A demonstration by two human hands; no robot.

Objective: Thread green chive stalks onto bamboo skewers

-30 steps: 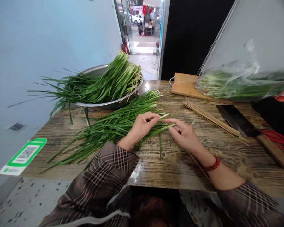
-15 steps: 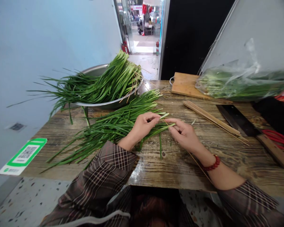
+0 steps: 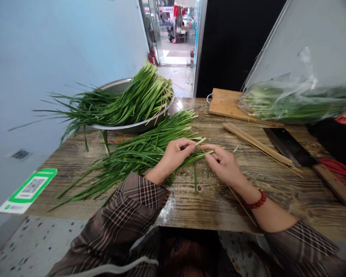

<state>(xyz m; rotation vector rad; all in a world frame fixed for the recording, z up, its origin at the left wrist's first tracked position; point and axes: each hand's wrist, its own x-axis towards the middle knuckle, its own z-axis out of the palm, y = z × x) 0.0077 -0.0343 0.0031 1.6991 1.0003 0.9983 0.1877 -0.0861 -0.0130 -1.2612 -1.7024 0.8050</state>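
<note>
Pinching a green stalk [image 3: 201, 141] near its pale end in the left hand [image 3: 175, 154], between thumb and finger. Gripping a thin stick [image 3: 242, 205] in the right hand [image 3: 223, 163], with fingers closed on it. Bringing the stick's front end up to the stalk between both hands, but being unable to tell if touching it or going through. Holding the left hand over a pile of long greens [image 3: 138, 157]. Seeing a green and white card [image 3: 31, 191] far left of the left hand, showing a square code and words too tiny to read. Looking far beyond both hands at a sign [image 3: 166, 9] with red writing, also too small to read. Finding a metal bowl [image 3: 119, 87] of more greens beyond the left hand, filling that side. Passing right from the right hand, meeting a bundle of sticks [image 3: 256, 146], a big knife [image 3: 288, 146] and some red loops [image 3: 337, 169]. Spotting a wooden board [image 3: 225, 103] beyond the right hand, partly hiding under a clear bag [image 3: 291, 102] of greens.
</note>
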